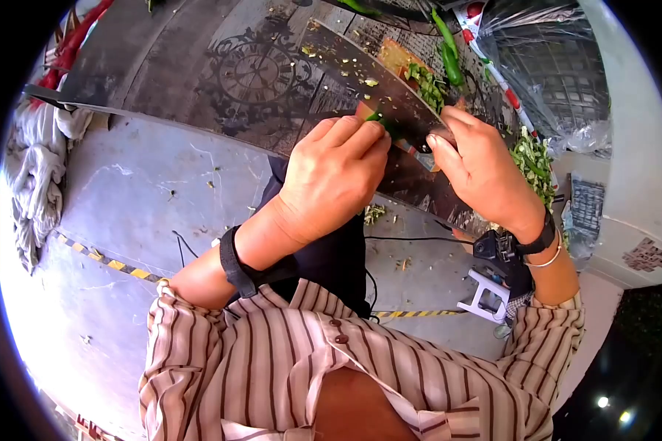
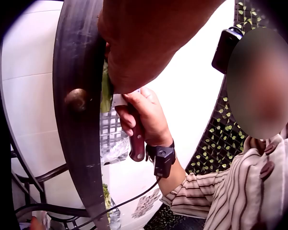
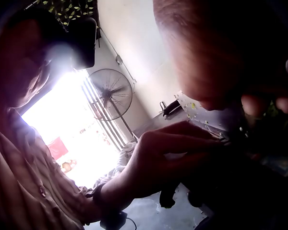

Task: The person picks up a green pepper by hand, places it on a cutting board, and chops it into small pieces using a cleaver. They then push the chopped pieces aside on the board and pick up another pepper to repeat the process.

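Note:
My right hand (image 1: 485, 162) grips a wide-bladed kitchen knife (image 1: 379, 73), its blade speckled with bits of green. In the left wrist view the knife's reddish-brown riveted handle (image 2: 137, 141) shows below the fingers. My left hand (image 1: 338, 165) lies close beside the blade, fingers curled, pinching a green chili pepper (image 1: 376, 116); only a small part of that pepper shows past the fingertips. Beyond the blade, chopped green pepper (image 1: 426, 88) lies on an orange-patterned board (image 1: 399, 55), mostly hidden by the knife and hands. The right wrist view is dark around the fingers.
Whole green chili peppers (image 1: 449, 62) lie at the far side of the dark table (image 1: 162, 59), printed with a clock face. More chopped pepper (image 1: 533, 165) is heaped on the right, near clear plastic wrapping (image 1: 548, 66). Scraps dot the floor (image 1: 162, 176); a cable runs below.

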`<action>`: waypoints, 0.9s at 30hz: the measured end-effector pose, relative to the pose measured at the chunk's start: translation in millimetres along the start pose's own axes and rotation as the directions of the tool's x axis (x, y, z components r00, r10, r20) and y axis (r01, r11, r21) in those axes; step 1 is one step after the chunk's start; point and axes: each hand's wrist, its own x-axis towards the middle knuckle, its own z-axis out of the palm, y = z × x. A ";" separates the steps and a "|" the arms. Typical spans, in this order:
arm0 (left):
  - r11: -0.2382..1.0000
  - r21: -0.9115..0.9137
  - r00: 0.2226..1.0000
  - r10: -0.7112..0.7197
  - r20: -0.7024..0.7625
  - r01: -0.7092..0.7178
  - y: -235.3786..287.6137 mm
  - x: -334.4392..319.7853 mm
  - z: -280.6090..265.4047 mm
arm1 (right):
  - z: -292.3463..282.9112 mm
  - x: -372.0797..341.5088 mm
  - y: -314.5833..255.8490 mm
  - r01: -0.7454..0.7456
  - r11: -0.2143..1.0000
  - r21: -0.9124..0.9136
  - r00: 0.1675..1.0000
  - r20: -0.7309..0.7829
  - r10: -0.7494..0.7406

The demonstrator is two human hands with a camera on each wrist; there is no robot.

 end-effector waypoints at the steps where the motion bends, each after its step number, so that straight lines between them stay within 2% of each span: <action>1: 1.000 -0.001 1.000 -0.003 -0.002 0.003 -1.2 -1.1 -0.3 | 0.6 0.6 -2.0 -0.005 1.000 0.006 1.000 -0.001 0.005; 6: 1.000 0.004 0.999 0.030 -0.028 -0.030 0.5 4.6 7.7 | 1.2 6.3 12.2 -0.050 0.997 0.061 0.999 -0.007 0.050; 13: 0.998 0.051 0.999 0.030 -0.023 -0.029 2.7 3.6 -0.2 | 10.6 11.2 8.9 0.040 0.999 -0.005 0.990 -0.133 -0.040; 15: 0.998 0.063 1.000 0.014 -0.001 -0.014 0.8 3.9 -1.4 | 9.2 18.9 8.5 0.011 1.000 -0.013 0.998 -0.062 -0.011; 16: 0.998 0.053 1.000 0.026 -0.011 -0.025 -1.4 4.4 1.1 | 16.1 23.3 10.8 0.070 0.998 0.000 0.988 -0.137 -0.069; 17: 0.997 0.059 0.999 0.044 -0.004 -0.043 -0.2 4.6 2.6 | 19.3 28.3 12.3 0.068 0.998 0.004 0.985 -0.157 -0.066; 21: 0.998 0.068 1.000 -0.004 -0.008 0.005 2.6 5.8 5.1 | 20.7 51.6 15.2 0.207 0.976 -0.070 0.958 -0.189 -0.217; 23: 0.999 0.054 0.999 -0.004 -0.033 0.006 4.0 6.3 6.1 | 18.0 50.9 23.4 0.068 0.990 0.120 0.983 -0.178 -0.046; 24: 0.999 0.046 0.999 0.006 -0.048 -0.004 3.7 6.5 6.6 | 13.8 48.4 21.4 -0.051 0.982 0.182 0.983 -0.162 0.081; 25: 0.999 0.047 0.999 0.011 -0.054 -0.008 2.5 7.7 6.8 | 10.0 44.3 21.5 -0.048 0.983 0.176 0.983 -0.167 0.078; 27: 0.999 0.046 0.999 0.012 -0.049 -0.010 1.8 6.4 7.6 | 5.8 30.4 21.4 0.027 0.993 0.111 0.958 -0.285 0.006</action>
